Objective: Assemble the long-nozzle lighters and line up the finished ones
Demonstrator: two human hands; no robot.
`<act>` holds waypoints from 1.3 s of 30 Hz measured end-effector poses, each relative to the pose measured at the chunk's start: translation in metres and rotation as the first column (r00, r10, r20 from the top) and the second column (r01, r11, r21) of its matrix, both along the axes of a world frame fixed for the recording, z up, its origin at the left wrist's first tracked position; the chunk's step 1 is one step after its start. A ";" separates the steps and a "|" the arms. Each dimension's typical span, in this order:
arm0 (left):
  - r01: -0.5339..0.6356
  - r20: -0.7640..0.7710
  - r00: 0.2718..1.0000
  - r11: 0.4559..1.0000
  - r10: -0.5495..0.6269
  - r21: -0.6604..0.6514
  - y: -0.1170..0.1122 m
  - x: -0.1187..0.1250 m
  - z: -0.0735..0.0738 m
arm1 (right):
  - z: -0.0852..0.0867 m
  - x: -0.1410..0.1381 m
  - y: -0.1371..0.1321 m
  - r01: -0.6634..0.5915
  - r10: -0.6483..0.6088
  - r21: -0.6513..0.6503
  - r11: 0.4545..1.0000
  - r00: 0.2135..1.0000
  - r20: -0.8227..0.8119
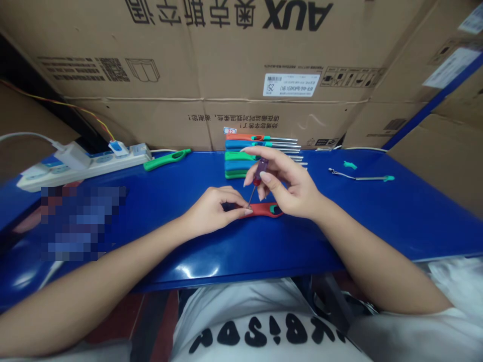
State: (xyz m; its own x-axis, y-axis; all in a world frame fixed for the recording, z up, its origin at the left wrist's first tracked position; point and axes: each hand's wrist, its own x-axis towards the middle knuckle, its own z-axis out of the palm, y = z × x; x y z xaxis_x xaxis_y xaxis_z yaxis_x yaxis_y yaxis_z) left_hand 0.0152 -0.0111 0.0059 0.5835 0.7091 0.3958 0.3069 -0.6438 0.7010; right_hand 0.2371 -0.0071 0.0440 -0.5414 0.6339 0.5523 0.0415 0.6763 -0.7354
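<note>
My right hand (289,183) pinches a small screwdriver (257,178) with a dark red handle, held nearly upright, its tip pointing down at a red lighter handle (264,210) that lies flat on the blue table (377,216). My left hand (215,208) rests on the table with fingers curled, pressing down the left end of that red handle. Just behind the hands lies a stack of several long-nosed lighters (249,156) in orange, blue and green, metal tubes pointing right.
A single green lighter handle (166,160) lies at the back left beside a white power strip (75,163) with plugs. A bare metal tube with teal parts (362,177) lies at the right. Large cardboard boxes (241,65) wall off the back.
</note>
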 end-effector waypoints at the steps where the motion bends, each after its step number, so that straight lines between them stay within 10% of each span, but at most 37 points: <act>1: -0.005 -0.001 1.000 1.000 0.005 -0.001 0.000 0.000 0.000 | 0.001 0.000 0.000 0.006 -0.007 0.015 1.000 1.000 0.005; 10: 0.006 -0.025 1.000 0.999 -0.005 0.031 0.000 0.000 0.000 | -0.004 -0.004 0.000 0.307 -0.357 0.493 0.814 0.934 0.007; 18: 0.022 -0.033 0.999 0.998 -0.020 0.053 0.002 -0.003 0.004 | -0.010 -0.010 0.001 0.340 -0.345 0.325 0.882 0.938 -0.045; 26: 0.058 -0.439 0.898 0.982 0.028 0.181 0.004 -0.009 0.010 | -0.022 -0.015 0.006 0.429 -0.428 0.365 0.826 0.900 -0.090; 39: 0.098 -0.361 0.930 0.992 -0.065 0.074 0.000 -0.003 0.004 | -0.027 -0.023 -0.005 0.391 -0.427 0.450 0.803 0.904 -0.024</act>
State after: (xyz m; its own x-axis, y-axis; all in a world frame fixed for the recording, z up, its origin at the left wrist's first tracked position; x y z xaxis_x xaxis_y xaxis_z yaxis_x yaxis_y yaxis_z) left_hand 0.0119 -0.0116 0.0097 0.7521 0.6249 0.2094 0.4704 -0.7316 0.4935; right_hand 0.2140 -0.0117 0.0174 -0.3368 0.5102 0.7914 0.4291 0.8313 -0.3533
